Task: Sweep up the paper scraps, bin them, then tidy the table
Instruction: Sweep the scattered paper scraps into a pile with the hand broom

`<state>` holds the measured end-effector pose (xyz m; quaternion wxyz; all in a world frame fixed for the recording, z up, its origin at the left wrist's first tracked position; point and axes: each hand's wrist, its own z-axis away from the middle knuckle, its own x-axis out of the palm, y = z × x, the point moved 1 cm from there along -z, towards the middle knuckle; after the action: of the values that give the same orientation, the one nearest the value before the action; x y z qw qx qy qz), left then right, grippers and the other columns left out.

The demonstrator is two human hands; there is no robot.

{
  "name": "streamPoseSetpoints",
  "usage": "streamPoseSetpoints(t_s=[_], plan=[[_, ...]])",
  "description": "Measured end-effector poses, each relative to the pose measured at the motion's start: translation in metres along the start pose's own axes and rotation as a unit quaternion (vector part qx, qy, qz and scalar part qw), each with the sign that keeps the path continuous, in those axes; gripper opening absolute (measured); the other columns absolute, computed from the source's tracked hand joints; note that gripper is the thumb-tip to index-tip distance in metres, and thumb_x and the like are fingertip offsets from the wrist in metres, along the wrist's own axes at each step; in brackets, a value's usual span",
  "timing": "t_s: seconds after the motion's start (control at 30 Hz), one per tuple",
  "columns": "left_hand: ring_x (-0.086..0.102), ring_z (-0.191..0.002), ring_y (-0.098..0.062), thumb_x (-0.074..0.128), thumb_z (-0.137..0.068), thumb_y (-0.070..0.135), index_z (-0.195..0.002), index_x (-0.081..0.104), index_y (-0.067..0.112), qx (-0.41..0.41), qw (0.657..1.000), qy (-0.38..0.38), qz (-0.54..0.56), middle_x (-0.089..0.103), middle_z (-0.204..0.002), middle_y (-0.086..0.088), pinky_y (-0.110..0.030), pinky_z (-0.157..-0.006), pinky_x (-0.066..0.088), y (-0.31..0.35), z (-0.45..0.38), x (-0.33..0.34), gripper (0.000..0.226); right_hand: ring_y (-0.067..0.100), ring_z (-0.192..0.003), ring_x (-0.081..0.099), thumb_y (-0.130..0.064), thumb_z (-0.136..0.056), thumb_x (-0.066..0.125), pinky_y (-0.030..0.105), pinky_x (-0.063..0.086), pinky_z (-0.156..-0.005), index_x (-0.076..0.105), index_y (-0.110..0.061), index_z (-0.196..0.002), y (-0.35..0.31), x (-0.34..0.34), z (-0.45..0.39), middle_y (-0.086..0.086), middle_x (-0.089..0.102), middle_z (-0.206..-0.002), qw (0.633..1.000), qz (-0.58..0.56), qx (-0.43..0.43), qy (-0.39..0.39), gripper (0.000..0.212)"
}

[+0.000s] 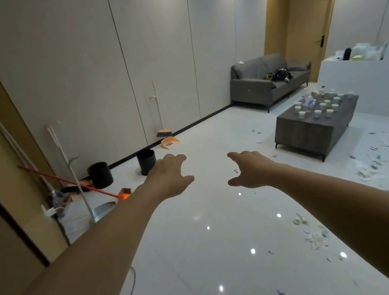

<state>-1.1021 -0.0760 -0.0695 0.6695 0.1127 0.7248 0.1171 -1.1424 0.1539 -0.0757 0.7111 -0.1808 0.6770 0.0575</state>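
A: Scraps (373, 163) lay strewn on the floor by the table (313, 127); left hand (167, 177) and right hand (251, 171) were spread, holding nothing.

B: Sweeping unstarted, apparently. Next move required fetching the broom (160, 117) and dustpan (169, 142) at the wall.

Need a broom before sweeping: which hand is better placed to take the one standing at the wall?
Left, probably. The left hand lies nearer the broom and orange dustpan; the right hand is farther right. Both hold nothing.
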Motion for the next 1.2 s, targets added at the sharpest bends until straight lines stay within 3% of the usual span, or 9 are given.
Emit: streamPoseSetpoints(t_s=[0.3,0.47,0.83,1.2], plan=[[0.038,-0.131,-0.025,0.06,-0.087,0.05,-0.147,0.032,0.028,-0.021,0.999,-0.023,-0.03,0.035,-0.149,-0.001,-0.042,-0.102,0.042,-0.062,-0.201,0.01,0.07,0.033,-0.126,0.046,-0.052,-0.087,0.066,0.04,0.044,-0.093,0.026,-0.021,-0.153,0.012,0.0,-0.218,0.012,0.052,-0.137,1.0,-0.018,-0.019,-0.003,0.084],[0.039,-0.128,-0.025,0.061,-0.085,0.051,-0.146,0.033,0.027,-0.033,0.999,0.003,-0.041,0.039,-0.145,0.0,-0.043,-0.101,0.042,-0.077,-0.337,0.027,0.071,0.032,-0.126,0.047,-0.051,-0.087,0.067,0.041,0.046,-0.096,0.025,-0.021,-0.154,0.05,0.009,-0.357,0.012,0.051,-0.139,0.999,-0.022,-0.041,-0.008,0.084],[0.045,-0.119,-0.025,0.062,-0.085,0.047,-0.138,0.041,0.026,-0.072,0.996,-0.024,-0.045,0.046,-0.135,0.0,-0.045,-0.095,0.049,-0.094,-0.599,0.044,0.061,0.03,-0.132,0.044,-0.048,-0.088,0.067,0.036,0.042,-0.099,0.027,-0.017,-0.154,0.12,-0.016,-0.639,0.012,0.048,-0.147,0.995,-0.071,-0.059,-0.049,0.083],[0.041,-0.127,-0.024,0.061,-0.082,0.05,-0.141,0.037,0.031,-0.067,0.997,-0.007,-0.03,0.043,-0.142,0.0,-0.04,-0.098,0.042,-0.227,-0.88,0.068,0.066,0.03,-0.132,0.046,-0.045,-0.089,0.068,0.037,0.044,-0.101,0.025,-0.016,-0.155,0.112,0.022,-0.932,0.012,0.047,-0.149,0.993,-0.062,-0.052,-0.081,0.083]])
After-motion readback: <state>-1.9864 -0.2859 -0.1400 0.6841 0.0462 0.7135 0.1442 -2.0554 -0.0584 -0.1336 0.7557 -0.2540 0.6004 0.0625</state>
